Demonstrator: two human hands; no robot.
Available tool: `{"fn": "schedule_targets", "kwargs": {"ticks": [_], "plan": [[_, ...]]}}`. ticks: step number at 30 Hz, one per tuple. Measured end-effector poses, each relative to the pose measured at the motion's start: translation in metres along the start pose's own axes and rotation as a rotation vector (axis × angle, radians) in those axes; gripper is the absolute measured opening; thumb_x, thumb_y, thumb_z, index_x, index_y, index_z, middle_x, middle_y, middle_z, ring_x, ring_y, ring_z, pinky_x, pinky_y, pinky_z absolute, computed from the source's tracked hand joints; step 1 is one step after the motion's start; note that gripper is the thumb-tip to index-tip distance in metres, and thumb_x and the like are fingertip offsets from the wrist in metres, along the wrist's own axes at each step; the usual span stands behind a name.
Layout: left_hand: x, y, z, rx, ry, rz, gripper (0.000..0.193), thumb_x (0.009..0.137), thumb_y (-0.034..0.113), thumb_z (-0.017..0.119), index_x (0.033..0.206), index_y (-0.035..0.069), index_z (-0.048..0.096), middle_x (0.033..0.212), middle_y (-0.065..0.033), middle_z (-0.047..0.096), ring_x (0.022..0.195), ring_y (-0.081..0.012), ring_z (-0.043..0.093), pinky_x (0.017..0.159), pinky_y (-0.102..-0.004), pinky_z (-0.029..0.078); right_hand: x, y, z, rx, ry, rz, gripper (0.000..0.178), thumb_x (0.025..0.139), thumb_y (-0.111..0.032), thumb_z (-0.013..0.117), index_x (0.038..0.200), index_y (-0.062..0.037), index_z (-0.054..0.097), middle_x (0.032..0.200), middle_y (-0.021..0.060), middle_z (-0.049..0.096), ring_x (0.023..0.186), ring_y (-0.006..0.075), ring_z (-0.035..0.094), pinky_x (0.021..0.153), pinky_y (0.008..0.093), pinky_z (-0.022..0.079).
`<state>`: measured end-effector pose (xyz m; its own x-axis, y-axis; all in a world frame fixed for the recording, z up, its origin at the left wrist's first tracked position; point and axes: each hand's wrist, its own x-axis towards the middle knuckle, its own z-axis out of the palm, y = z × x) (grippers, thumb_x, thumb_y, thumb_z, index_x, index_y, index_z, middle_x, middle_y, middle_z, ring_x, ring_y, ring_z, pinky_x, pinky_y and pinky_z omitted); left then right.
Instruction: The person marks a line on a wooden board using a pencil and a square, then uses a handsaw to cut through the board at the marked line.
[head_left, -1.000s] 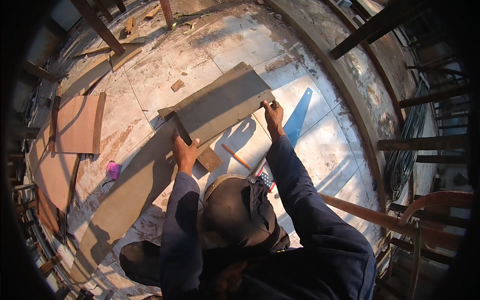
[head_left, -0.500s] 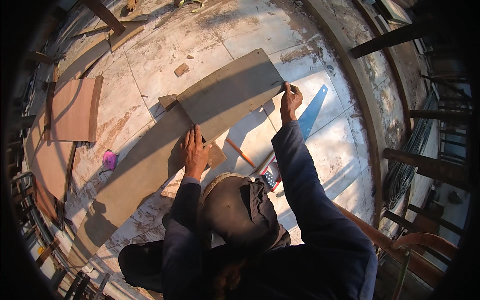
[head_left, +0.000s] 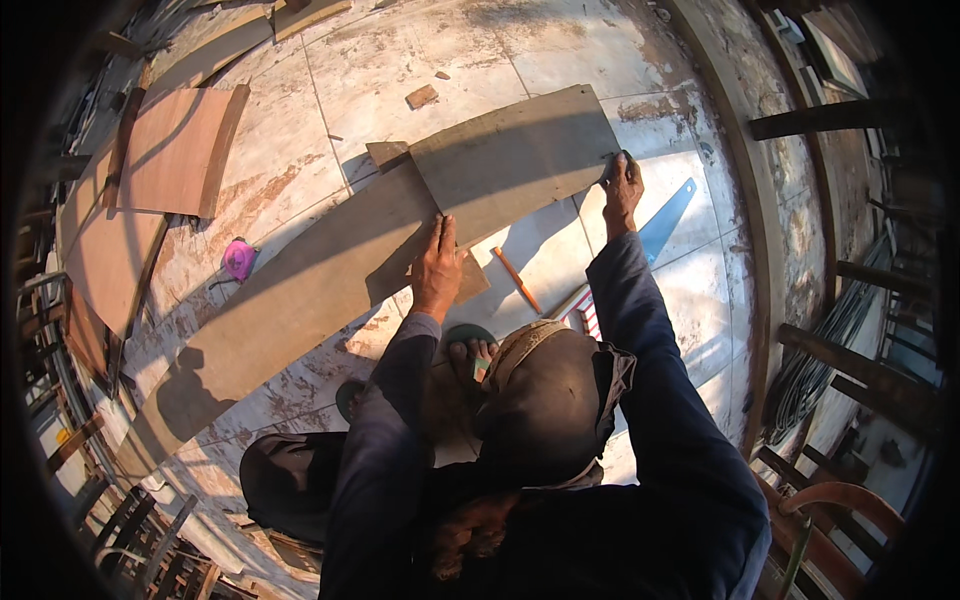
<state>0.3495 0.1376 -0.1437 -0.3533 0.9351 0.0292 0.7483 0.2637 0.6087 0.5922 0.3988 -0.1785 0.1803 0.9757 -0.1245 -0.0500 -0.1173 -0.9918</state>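
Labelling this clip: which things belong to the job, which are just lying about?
Likely job: shorter board (right hand at its corner); longer board (left hand at its end); perhaps blue saw, orange pencil-shaped tool, pink tape measure.

Apparently lying about: reddish panels, dark coil, small chip.

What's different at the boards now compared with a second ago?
The short board has settled against the long board, closing the dark gap between them. The left hand, spread at that gap before, now lies with fingers together where the boards meet. The right hand keeps hold of the short board's right end; blue saw and pink tape measure stay put.
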Motion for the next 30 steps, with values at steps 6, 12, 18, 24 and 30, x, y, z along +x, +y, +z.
{"fn": "schedule_targets", "kwargs": {"ticks": [6,12,18,24,30], "plan": [[-0.004,0.005,0.017,-0.01,0.087,0.082,0.056,0.083,0.008,0.068,0.135,0.001,0.049,0.138,-0.0241,0.049,0.117,-0.0379,0.058,0.092,-0.0388,0.053,0.038,0.009,-0.007,-0.094,0.053,-0.083,0.034,0.096,-0.029,0.062,0.103,0.0041,0.066,0.085,0.0065,0.065,0.076,0.0149,0.056,0.07,0.0286,0.046],[-0.005,0.001,0.015,-0.029,0.108,0.092,0.049,0.083,0.004,0.066,0.13,-0.002,0.053,0.133,-0.0249,0.053,0.114,-0.0374,0.06,0.092,-0.0387,0.053,0.052,0.015,0.003,-0.272,0.176,-0.173,0.03,0.095,-0.026,0.061,0.091,0.0035,0.067,0.079,0.0092,0.066,0.073,0.0177,0.057,0.068,0.0331,0.045],[-0.006,0.005,0.011,-0.014,0.142,0.12,0.045,0.082,0.003,0.066,0.125,-0.004,0.056,0.129,-0.0264,0.055,0.113,-0.0374,0.06,0.092,-0.0391,0.053,0.061,0.005,0.004,-0.595,0.182,-0.208,0.038,0.095,-0.033,0.057,0.09,0.0035,0.067,0.076,0.0171,0.066,0.072,0.0279,0.061,0.07,0.0393,0.046],[-0.004,0.004,0.006,0.002,0.152,0.175,0.042,0.082,0.005,0.067,0.121,-0.004,0.058,0.126,-0.0256,0.057,0.11,-0.0373,0.062,0.09,-0.039,0.055,0.061,0.0,0.016,-0.793,0.331,-0.146,0.043,0.096,-0.035,0.052,0.083,0.004,0.067,0.085,0.0243,0.069,0.079,0.0392,0.064,0.073,0.0444,0.047],[-0.001,0.002,0.012,-0.07,0.112,0.177,0.039,0.084,0.006,0.067,0.121,-0.002,0.057,0.127,-0.023,0.057,0.113,-0.0353,0.061,0.089,-0.0383,0.055,0.065,0.015,-0.031,-0.131,0.07,-0.08,0.053,0.1,-0.04,0.038,0.106,0.0064,0.062,0.072,0.007,0.055,0.064,0.0243,0.053,0.063,0.0358,0.047]]}}
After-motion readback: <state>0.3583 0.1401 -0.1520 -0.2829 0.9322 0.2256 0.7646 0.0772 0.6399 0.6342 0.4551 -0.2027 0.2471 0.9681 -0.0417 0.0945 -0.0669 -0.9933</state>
